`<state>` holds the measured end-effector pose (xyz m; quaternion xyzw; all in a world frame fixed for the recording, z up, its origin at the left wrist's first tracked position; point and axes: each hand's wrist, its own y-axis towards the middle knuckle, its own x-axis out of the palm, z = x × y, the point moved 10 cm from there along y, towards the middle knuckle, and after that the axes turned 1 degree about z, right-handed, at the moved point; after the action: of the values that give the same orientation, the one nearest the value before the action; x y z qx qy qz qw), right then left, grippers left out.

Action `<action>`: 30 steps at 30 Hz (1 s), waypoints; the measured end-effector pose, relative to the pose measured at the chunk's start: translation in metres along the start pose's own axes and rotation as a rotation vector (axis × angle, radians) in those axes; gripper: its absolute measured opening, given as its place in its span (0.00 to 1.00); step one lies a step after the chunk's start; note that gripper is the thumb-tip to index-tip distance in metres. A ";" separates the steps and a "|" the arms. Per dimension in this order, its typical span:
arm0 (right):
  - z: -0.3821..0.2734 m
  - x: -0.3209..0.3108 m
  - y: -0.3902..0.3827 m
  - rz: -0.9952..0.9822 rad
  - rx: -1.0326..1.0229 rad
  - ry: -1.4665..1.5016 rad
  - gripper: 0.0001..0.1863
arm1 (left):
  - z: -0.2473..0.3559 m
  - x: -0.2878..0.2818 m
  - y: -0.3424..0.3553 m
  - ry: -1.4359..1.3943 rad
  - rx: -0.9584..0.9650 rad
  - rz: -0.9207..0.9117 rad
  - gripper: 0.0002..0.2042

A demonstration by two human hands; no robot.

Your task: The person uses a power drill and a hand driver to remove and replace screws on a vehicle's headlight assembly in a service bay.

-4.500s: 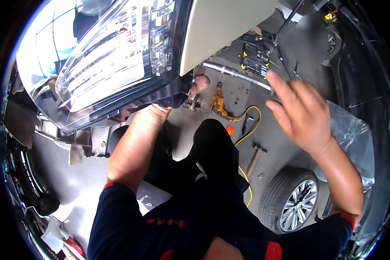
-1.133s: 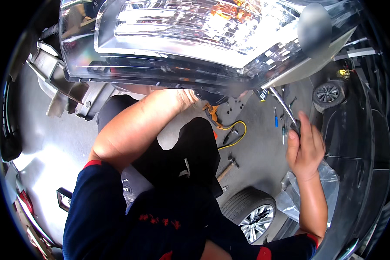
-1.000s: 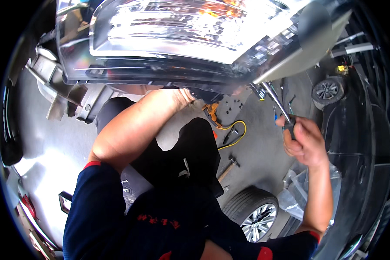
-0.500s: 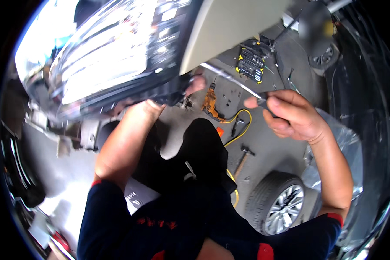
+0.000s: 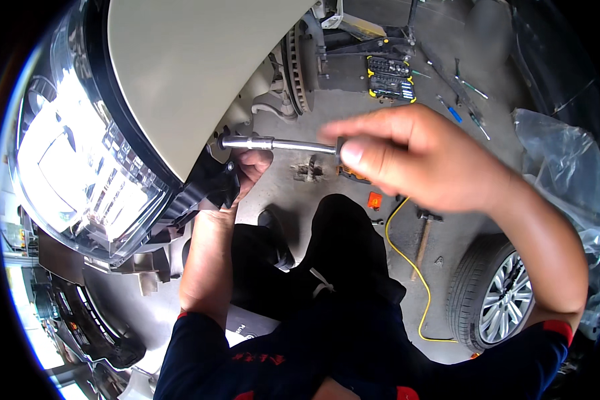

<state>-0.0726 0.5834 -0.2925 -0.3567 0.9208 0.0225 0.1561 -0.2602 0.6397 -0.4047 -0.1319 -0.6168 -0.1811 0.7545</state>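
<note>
A socket driver [image 5: 303, 146] with a long chrome shaft lies nearly level, its socket end at the gap beside the pale fender [image 5: 173, 60]. On its dark handle end is my right hand [image 5: 413, 157], thumb pressed to it and fingers stretched out, a little blurred. My left hand [image 5: 250, 167] reaches up under the headlight [image 5: 107, 173], curled fingers at its black bracket [image 5: 210, 183] close below the socket. The bracket hides part of that hand, and any fastener at the socket's tip cannot be made out.
A brake disc [image 5: 295, 70] shows behind the fender. On the floor are a socket set [image 5: 390, 79], screwdrivers, a hammer [image 5: 423, 243], a yellow cable [image 5: 407, 257] and a wheel [image 5: 493, 293]. Plastic sheeting [image 5: 560, 180] hangs at the right, and a grille [image 5: 90, 320] lies lower left.
The socket driver has swung from a slant to nearly level, its tip now at the fender gap. My right hand has moved left. The view has shifted, showing more fender and the brake disc.
</note>
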 end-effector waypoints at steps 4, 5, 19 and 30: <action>-0.046 0.010 -0.033 0.452 -0.649 -1.104 0.32 | 0.000 -0.006 -0.001 -0.085 0.002 0.084 0.12; -0.048 0.018 -0.038 0.463 -0.692 -1.217 0.35 | -0.002 -0.005 0.001 -0.111 -0.026 0.067 0.11; -0.006 -0.001 -0.007 0.148 -0.176 -0.285 0.19 | -0.001 -0.016 0.002 -0.232 -0.081 0.020 0.07; -0.018 0.005 -0.021 0.311 -0.434 -0.626 0.22 | -0.001 -0.014 0.002 -0.154 -0.076 -0.009 0.07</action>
<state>-0.0671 0.5620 -0.2751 -0.2139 0.8458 0.3468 0.3444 -0.2607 0.6425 -0.4182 -0.1711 -0.6664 -0.1972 0.6984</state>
